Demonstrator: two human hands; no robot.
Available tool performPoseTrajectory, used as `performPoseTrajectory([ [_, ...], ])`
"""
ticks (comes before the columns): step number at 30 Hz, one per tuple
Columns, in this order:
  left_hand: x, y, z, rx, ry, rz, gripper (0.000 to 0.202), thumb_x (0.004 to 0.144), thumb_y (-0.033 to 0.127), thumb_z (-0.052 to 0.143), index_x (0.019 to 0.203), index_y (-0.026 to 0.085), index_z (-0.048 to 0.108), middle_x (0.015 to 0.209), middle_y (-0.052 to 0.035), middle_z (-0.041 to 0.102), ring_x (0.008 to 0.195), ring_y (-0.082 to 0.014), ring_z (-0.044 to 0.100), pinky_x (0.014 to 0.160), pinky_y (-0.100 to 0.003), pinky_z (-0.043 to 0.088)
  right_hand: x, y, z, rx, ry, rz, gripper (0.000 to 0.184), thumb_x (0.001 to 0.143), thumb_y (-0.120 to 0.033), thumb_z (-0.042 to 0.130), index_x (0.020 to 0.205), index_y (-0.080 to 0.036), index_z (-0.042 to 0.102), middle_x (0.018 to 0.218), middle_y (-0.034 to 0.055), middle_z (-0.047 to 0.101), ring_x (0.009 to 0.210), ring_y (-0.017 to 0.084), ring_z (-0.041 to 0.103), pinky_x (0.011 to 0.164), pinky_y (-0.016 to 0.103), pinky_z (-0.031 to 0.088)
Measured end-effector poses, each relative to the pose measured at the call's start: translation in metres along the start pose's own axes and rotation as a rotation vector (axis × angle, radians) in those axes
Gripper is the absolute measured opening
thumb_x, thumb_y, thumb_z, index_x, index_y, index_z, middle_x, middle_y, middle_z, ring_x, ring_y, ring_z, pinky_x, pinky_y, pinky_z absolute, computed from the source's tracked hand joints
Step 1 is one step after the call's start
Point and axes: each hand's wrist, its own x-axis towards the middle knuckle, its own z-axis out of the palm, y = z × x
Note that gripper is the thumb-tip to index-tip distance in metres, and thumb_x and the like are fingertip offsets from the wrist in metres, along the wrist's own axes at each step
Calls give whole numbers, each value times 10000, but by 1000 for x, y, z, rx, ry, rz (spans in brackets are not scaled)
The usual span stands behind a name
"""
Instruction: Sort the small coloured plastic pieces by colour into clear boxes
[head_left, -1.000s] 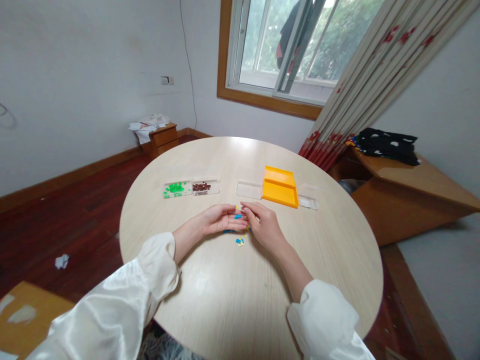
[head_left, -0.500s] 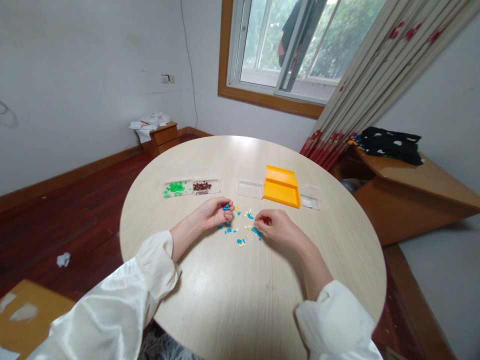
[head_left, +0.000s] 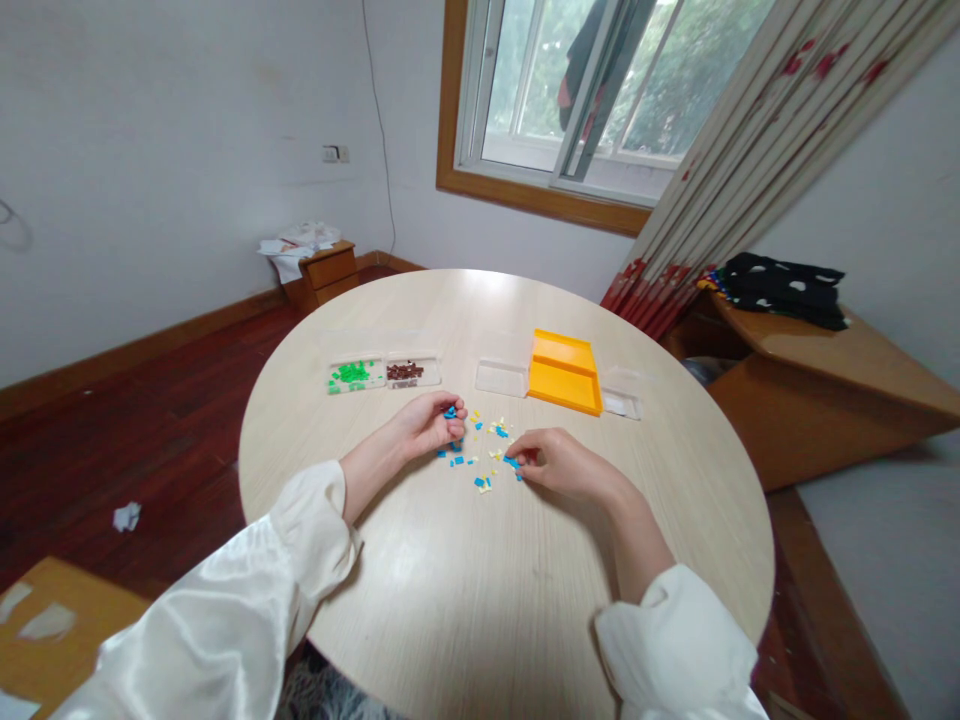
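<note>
In front of the yellow box (head_left: 564, 385), I see the right hand (head_left: 556, 463) has come down to the loose blue bits (head_left: 511, 462) on the tabletop (head_left: 465, 600). It is right at them, but I cannot tell if its grip pinches one. To the front and left of the box, the left hand (head_left: 426, 428) stays curled around some blue pieces (head_left: 450, 412). So now both hands are busy with blue ones.

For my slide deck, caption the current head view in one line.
Left hand holding blue pieces, right hand at more blue pieces on a round table.
</note>
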Motion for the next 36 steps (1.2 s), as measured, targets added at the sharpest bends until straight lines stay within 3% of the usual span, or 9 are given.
performPoseTrajectory([
  [4,0,0,1,14,14,-5,196,834,62,378,678,121,481,549,-27,488,431,-78,461,414,-175,400,0,-2,1,-33,9,-15,272,691,-63,533,853,-152,733,734,45,695,629,132,575,617,244,441],
  [8,-1,-1,3,65,56,14,139,809,8,408,787,75,528,679,-102,588,589,-146,608,561,-247,520,1,-8,3,-68,39,-25,224,742,-106,534,836,-148,733,752,63,706,638,142,586,624,251,437],
  [15,-2,-4,4,130,86,96,177,801,-44,429,813,84,550,736,-112,638,681,-160,661,724,-282,550,9,-15,12,-111,84,1,217,736,-66,524,788,-151,717,755,64,710,639,141,596,626,235,427],
  [21,-4,-4,5,189,81,135,181,838,-18,425,769,62,571,670,-104,634,598,-141,647,646,-255,549,9,-12,16,-124,105,-3,162,765,-75,540,774,-152,683,736,61,684,671,150,592,647,240,415],
  [27,-2,-4,0,243,12,65,152,844,36,454,754,50,576,622,-106,627,521,-137,620,577,-250,536,10,-9,15,-121,171,-8,144,809,-106,509,813,-140,648,774,68,670,721,155,583,687,261,419],
  [32,2,-7,-7,241,-137,-76,175,872,155,465,815,36,580,700,-147,653,636,-190,663,696,-329,545,13,-13,14,-9,433,-105,120,803,-158,511,819,-162,630,805,55,666,750,157,585,703,275,440],
  [36,1,-11,-6,226,-221,-112,204,886,157,421,858,31,579,754,-158,668,705,-201,673,785,-352,518,15,-17,18,64,496,-182,158,804,-184,516,878,-170,654,835,66,688,725,159,590,671,279,454],
])
